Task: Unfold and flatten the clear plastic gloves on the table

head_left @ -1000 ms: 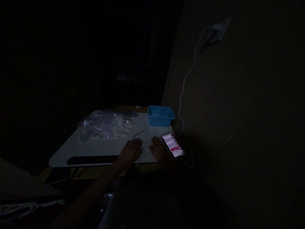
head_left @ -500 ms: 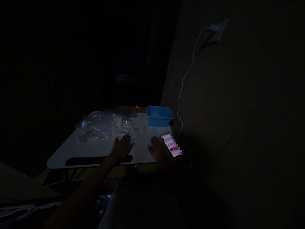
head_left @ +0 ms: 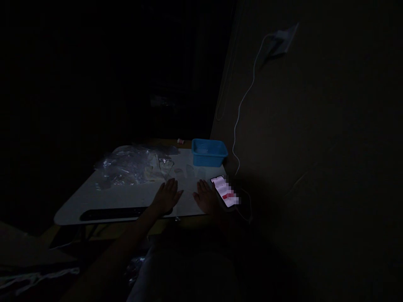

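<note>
The left hand (head_left: 166, 198) and right hand (head_left: 206, 198) lie spread, palms down, faint clear film (head_left: 186, 188) between them on the white table (head_left: 91, 196). Beyond, left, crumpled plastic (head_left: 121, 167) surrounds something pale (head_left: 154, 170); farther, a blue basin's (head_left: 209, 160) contents look too dim to tell.

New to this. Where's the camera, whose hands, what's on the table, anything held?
No machine here: the one camera sits on a person's head, looking forward and down. The picture is dark. Their left hand and right hand, both bare, are palm down and open over the white table; neither visibly grips anything, though thin clear film seems to lie between them. Crumpled clear plastic lies to the left, a blue basin stands at the far right, and a lit phone is beside the right hand.
</note>
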Action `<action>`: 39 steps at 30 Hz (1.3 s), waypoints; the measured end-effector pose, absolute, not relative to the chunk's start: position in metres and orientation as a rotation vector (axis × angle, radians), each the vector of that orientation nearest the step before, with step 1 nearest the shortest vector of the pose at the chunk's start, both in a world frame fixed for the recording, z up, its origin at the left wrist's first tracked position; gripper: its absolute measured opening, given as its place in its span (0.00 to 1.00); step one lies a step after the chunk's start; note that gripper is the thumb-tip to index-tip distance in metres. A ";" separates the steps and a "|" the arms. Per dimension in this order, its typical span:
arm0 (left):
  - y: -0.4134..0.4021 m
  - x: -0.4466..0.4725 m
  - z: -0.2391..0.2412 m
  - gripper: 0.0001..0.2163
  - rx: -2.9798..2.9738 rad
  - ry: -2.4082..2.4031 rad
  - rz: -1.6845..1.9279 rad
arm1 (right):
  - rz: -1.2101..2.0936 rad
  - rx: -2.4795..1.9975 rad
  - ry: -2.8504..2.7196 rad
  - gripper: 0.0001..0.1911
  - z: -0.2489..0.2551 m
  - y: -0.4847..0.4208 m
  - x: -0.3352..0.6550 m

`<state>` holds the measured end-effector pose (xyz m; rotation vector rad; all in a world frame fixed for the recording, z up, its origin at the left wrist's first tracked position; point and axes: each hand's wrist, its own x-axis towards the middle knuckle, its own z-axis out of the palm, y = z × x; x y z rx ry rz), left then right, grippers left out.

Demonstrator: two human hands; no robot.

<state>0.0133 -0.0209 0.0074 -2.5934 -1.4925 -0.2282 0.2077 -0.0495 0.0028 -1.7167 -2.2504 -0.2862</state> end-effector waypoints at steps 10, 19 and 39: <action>-0.015 0.013 0.021 0.25 -2.594 -1.448 -0.301 | -0.316 -1.696 -2.230 0.26 0.001 -0.049 0.209; 0.011 0.043 0.014 0.24 -2.682 -1.470 -0.241 | -0.323 -1.705 -2.225 0.26 0.000 -0.048 0.208; -0.025 0.040 0.007 0.24 -2.598 -1.434 -0.358 | -0.288 -1.738 -2.224 0.27 0.002 -0.049 0.207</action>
